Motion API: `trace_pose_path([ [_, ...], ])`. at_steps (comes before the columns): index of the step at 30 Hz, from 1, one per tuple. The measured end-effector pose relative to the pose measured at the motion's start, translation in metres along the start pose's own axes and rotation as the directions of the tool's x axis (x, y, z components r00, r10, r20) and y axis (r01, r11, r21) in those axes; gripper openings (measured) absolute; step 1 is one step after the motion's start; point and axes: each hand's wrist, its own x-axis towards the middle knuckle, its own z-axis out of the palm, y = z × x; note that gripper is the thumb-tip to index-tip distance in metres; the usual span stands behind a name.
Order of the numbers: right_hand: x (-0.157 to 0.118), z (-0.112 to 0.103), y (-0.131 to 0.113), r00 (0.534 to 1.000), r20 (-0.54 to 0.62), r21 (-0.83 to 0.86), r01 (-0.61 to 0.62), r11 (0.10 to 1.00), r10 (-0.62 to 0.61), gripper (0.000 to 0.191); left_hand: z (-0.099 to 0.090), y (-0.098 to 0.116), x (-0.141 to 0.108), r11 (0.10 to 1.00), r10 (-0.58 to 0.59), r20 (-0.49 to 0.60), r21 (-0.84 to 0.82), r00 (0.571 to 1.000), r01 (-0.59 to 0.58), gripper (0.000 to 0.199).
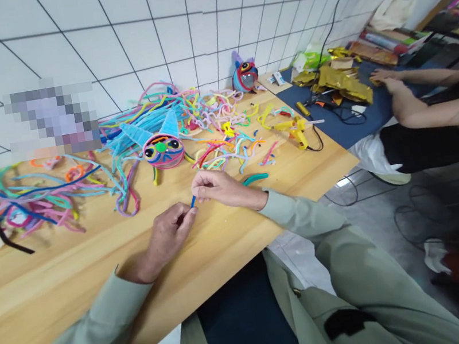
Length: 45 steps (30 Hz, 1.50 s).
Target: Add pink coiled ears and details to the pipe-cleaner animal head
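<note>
A short piece of blue pipe cleaner (193, 201) spans the gap between my two hands, above the wooden table. My left hand (170, 232) pinches its lower end between thumb and fingers. At the upper end, my right hand (221, 187) has its fingers closed on the same piece. Just beyond my hands stands a round pipe-cleaner animal head (164, 154) with tall light-blue ears, a green nose and dark eyes. A teal pipe-cleaner piece (255, 179) lies close to my right wrist.
Pipe cleaners (41, 196) are heaped at left and along the tiled wall. A yellow glue gun (298, 131) lies to the right, and a second animal head (245, 73) stands at the back. Another person's hands (389, 80) rest near gold wrappers (344, 84) on a blue surface.
</note>
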Motion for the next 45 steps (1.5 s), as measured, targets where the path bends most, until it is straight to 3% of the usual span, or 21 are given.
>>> trace_pose_path([
  [3, -0.003, 0.005, -0.002, 1.000, -0.004, -0.061, 0.007, 0.998, -0.007, 0.019, 0.000, -0.001, -0.001, 0.999, -0.042, 0.010, 0.004, 0.999, 0.042, 0.030],
  [7, -0.014, 0.009, -0.006, 0.999, -0.030, -0.137, 0.040, 0.990, -0.045, 0.025, -0.001, -0.003, -0.001, 1.000, -0.003, 0.040, 0.008, 0.999, 0.002, 0.034],
  [9, -0.028, -0.001, -0.008, 0.993, -0.093, -0.212, 0.056, 0.976, -0.078, 0.024, -0.001, -0.005, -0.003, 1.000, -0.030, 0.085, 0.007, 0.996, 0.029, 0.035],
  [11, -0.050, -0.024, -0.008, 0.966, -0.226, -0.298, 0.054, 0.953, -0.125, 0.022, -0.001, -0.009, -0.006, 0.995, -0.095, 0.108, 0.005, 0.990, 0.095, 0.038],
  [13, -0.078, -0.063, -0.003, 0.873, -0.448, -0.381, 0.011, 0.924, -0.195, 0.022, 0.001, -0.013, -0.009, 0.985, -0.173, 0.089, -0.002, 0.981, 0.174, 0.039],
  [14, -0.092, -0.087, 0.001, 0.789, -0.569, -0.422, -0.040, 0.906, -0.230, 0.023, 0.003, -0.015, -0.010, 0.977, -0.211, 0.065, -0.011, 0.975, 0.212, 0.040],
  [17, -0.127, -0.164, 0.018, 0.446, -0.834, -0.475, -0.281, 0.834, -0.325, 0.028, 0.007, -0.021, -0.012, 0.958, -0.282, -0.008, -0.052, 0.959, 0.281, 0.037],
  [18, -0.134, -0.186, 0.024, 0.378, -0.865, -0.469, -0.376, 0.799, -0.330, 0.029, 0.008, -0.022, -0.011, 0.957, -0.287, -0.030, -0.061, 0.957, 0.285, 0.035],
  [19, -0.137, -0.205, 0.030, 0.361, -0.875, -0.469, -0.461, 0.753, -0.324, 0.032, 0.008, -0.023, -0.011, 0.957, -0.286, -0.043, -0.065, 0.957, 0.283, 0.032],
  [22, -0.132, -0.241, 0.045, 0.411, -0.870, -0.475, -0.556, 0.682, -0.271, 0.036, 0.007, -0.022, -0.009, 0.955, -0.293, 0.010, -0.051, 0.956, 0.293, 0.028],
  [27, -0.110, -0.259, 0.056, 0.468, -0.854, -0.493, -0.587, 0.642, -0.228, 0.028, 0.003, -0.020, -0.009, 0.950, -0.312, 0.172, 0.054, 0.935, 0.307, 0.028],
  [30, -0.108, -0.265, 0.060, 0.462, -0.857, -0.492, -0.599, 0.632, -0.229, 0.028, 0.002, -0.019, -0.008, 0.958, -0.286, 0.181, 0.077, 0.941, 0.277, 0.032],
  [38, -0.115, -0.273, 0.064, 0.389, -0.866, -0.491, -0.542, 0.682, -0.314, 0.040, -0.002, -0.013, -0.005, 0.952, -0.305, 0.198, 0.076, 0.932, 0.296, 0.035],
  [45, -0.114, -0.265, 0.058, 0.422, -0.854, -0.495, -0.481, 0.724, -0.304, 0.038, 0.000, -0.013, -0.006, 0.954, -0.298, 0.155, 0.025, 0.942, 0.297, 0.037],
])
